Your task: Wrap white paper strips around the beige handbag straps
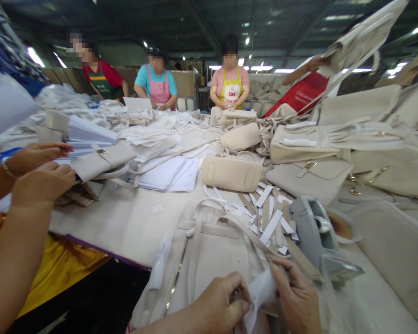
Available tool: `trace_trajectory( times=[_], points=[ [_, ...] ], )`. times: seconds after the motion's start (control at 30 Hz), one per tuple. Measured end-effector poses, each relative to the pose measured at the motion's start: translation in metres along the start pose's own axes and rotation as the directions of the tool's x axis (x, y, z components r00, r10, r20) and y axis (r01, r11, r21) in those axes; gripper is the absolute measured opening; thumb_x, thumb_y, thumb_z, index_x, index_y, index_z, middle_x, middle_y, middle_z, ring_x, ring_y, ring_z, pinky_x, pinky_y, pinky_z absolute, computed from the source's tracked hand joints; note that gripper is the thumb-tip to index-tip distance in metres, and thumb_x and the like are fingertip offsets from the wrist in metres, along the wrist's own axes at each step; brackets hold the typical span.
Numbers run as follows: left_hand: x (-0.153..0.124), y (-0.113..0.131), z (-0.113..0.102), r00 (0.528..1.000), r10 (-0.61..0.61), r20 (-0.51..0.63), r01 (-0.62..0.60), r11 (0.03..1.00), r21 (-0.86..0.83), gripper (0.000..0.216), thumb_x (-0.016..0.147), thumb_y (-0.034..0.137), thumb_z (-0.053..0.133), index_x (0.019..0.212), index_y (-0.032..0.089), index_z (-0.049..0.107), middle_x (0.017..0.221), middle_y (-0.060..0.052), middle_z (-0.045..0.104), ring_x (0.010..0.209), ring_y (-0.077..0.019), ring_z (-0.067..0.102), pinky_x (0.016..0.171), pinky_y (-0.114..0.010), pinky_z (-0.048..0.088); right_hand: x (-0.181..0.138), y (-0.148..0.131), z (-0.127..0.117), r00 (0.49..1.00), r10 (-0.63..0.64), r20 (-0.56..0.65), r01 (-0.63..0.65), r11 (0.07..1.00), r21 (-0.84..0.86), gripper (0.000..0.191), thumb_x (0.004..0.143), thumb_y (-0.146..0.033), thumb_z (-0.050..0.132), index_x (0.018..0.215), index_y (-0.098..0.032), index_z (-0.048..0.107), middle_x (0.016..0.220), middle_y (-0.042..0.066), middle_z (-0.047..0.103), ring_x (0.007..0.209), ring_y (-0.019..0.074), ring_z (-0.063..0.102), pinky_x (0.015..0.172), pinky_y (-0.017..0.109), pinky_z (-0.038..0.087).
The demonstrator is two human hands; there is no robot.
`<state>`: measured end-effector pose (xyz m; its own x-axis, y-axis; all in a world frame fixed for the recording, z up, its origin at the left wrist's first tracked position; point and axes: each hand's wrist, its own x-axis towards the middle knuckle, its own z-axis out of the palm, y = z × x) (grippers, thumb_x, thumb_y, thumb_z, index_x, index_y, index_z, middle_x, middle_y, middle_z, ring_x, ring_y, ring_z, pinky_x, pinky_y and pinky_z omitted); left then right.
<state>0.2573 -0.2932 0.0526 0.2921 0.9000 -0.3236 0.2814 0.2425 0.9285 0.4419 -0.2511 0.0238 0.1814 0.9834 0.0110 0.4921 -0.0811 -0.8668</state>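
Observation:
Both my hands pinch a thin white wrapping sheet (259,297) low in the view. My left hand (223,297) grips its left edge with curled fingers. Across from it, my right hand (296,292) has thumb and fingers closed on the upper right part. Beneath them lies a beige backpack (214,260) with a gold zipper (177,273) and straps. Part of one strap (155,264) is wrapped in white film. Just beyond my right hand are loose white and beige strips (273,227) beside a grey tape dispenser (310,222).
At left, a co-worker's hands (43,178) handle a beige bag (102,162). Finished-looking bags (310,178) pile up at right, near a round tape roll (339,225). White sheets (169,174) lie mid-table. Several people stand beyond; one lifts a bag (358,41).

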Motion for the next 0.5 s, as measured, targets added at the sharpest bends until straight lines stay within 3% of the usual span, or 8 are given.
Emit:
trace_trajectory(
  times=[0.17, 0.23, 0.37, 0.5],
  points=[
    [-0.007, 0.012, 0.002, 1.0, 0.017, 0.003, -0.018, 0.996, 0.089, 0.014, 0.072, 0.018, 0.047, 0.081, 0.017, 0.057, 0.06, 0.004, 0.052, 0.054, -0.0096, 0.046, 0.049, -0.019, 0.03, -0.005, -0.002, -0.003, 1.0, -0.003, -0.03, 0.002, 0.999, -0.032, 0.041, 0.072, -0.056, 0.05, 0.089, -0.021, 0.063, 0.079, 0.002, 0.066, 0.069, 0.0191, 0.059, 0.063, 0.027, 0.046],
    [-0.01, 0.016, 0.004, 1.0, -0.01, 0.024, 0.007, 0.995, 0.1, 0.016, 0.071, 0.026, 0.055, 0.085, 0.017, 0.056, 0.058, 0.005, 0.05, 0.052, -0.0096, 0.044, 0.047, -0.019, 0.029, -0.007, -0.004, -0.005, 0.999, -0.012, -0.045, 0.01, 0.999, -0.045, 0.041, 0.071, -0.056, 0.05, 0.089, -0.021, 0.063, 0.082, 0.002, 0.067, 0.074, 0.02, 0.06, 0.067, 0.028, 0.047],
    [-0.012, 0.015, 0.01, 0.999, -0.051, 0.017, 0.045, 0.965, 0.258, 0.057, 0.05, 0.048, 0.077, 0.092, 0.019, 0.053, 0.064, 0.004, 0.054, 0.056, -0.0129, 0.048, 0.049, -0.021, 0.032, -0.009, -0.007, -0.005, 0.998, -0.026, -0.056, 0.022, 0.997, -0.071, 0.039, 0.073, -0.055, 0.049, 0.09, -0.022, 0.063, 0.084, 0.002, 0.068, 0.075, 0.0194, 0.06, 0.071, 0.027, 0.047],
    [-0.011, 0.011, 0.016, 0.998, 0.026, -0.061, 0.007, 0.872, 0.489, 0.036, 0.068, 0.041, 0.065, 0.095, 0.017, 0.056, 0.079, -0.005, 0.062, 0.068, -0.0188, 0.053, 0.059, -0.027, 0.034, -0.008, -0.008, -0.003, 0.998, -0.029, -0.054, 0.026, 0.998, -0.063, 0.038, 0.073, -0.053, 0.05, 0.089, -0.022, 0.064, 0.083, 0.001, 0.068, 0.076, 0.0192, 0.06, 0.07, 0.026, 0.047]
  ],
)
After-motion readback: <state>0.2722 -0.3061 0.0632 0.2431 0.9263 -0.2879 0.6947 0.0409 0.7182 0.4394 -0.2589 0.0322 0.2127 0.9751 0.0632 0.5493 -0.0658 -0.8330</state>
